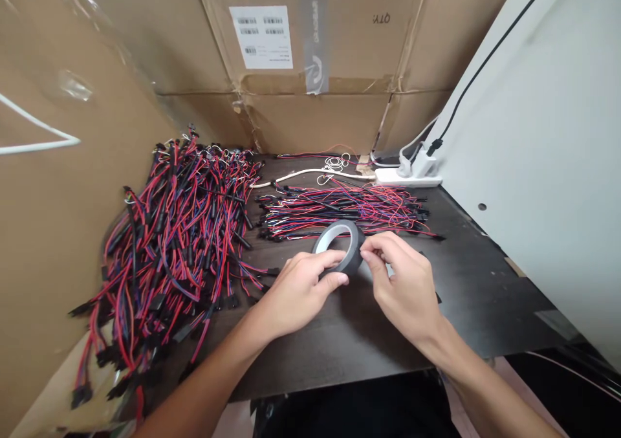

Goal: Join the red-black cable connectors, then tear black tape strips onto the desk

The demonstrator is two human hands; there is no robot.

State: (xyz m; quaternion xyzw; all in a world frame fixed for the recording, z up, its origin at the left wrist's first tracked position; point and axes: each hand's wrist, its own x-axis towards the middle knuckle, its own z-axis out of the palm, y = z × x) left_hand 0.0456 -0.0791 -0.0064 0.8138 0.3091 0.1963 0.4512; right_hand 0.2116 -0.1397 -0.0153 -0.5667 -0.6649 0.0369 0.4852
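Observation:
My left hand [303, 289] grips a roll of black tape [358, 260] by its lower left side, thumb outside and fingers through the ring. The roll is tilted above the dark table. At the roll's right edge, the thumb and forefinger of my right hand [405, 283] are pinched together, seemingly on the tape's end, which is too small to make out clearly. Just beyond the roll lies a flat bundle of red, blue and black wire harnesses [339, 208]. To the left rises a large tangled heap of similar harnesses [179, 231] with black connectors.
A white power strip [407, 178] with plugs and a black cable [490, 56] sits at the back right. Cardboard boxes [272, 121] wall the back and left, and a white panel [548, 134] stands on the right. The dark table [310, 360] ends near my body.

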